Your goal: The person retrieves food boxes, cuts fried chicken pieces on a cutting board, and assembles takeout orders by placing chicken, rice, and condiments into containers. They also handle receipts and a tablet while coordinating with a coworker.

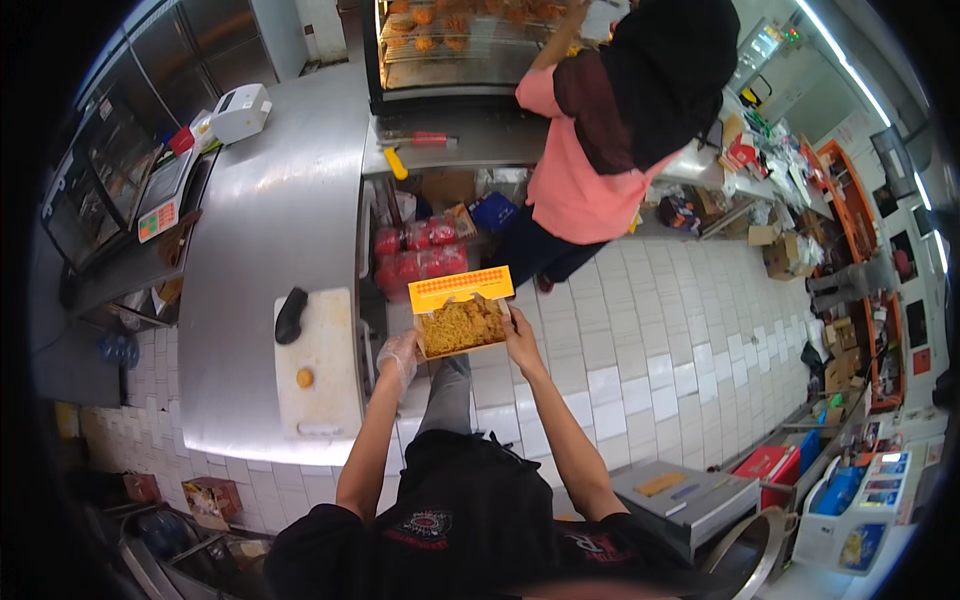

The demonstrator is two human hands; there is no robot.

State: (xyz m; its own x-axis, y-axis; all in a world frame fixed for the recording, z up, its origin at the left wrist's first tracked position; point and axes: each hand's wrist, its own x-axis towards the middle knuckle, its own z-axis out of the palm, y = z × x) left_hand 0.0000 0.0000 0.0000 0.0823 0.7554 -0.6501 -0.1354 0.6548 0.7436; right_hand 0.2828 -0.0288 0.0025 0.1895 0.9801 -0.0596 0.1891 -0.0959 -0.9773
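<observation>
A yellow cardboard takeaway box (458,290) with its lid up is held in front of my body, above the floor. Golden, crumbly fried food (462,326) fills it. My left hand (400,358), in a clear plastic glove, grips the box's left side. On the right side, my bare right hand (521,343) is closed round the edge. To the left, a white cutting board (335,395) lies on the steel counter, with a black-handled tool (291,315) at its upper left and a small round brownish piece (304,378) on it.
A co-worker in a pink and black top (580,150) stands ahead, reaching toward a glass food display case (440,75). Red-handled tongs (425,138) lie below it. Red packs (420,250) sit under that counter. The steel counter (270,220) runs along my left, with a scale (165,195) beyond.
</observation>
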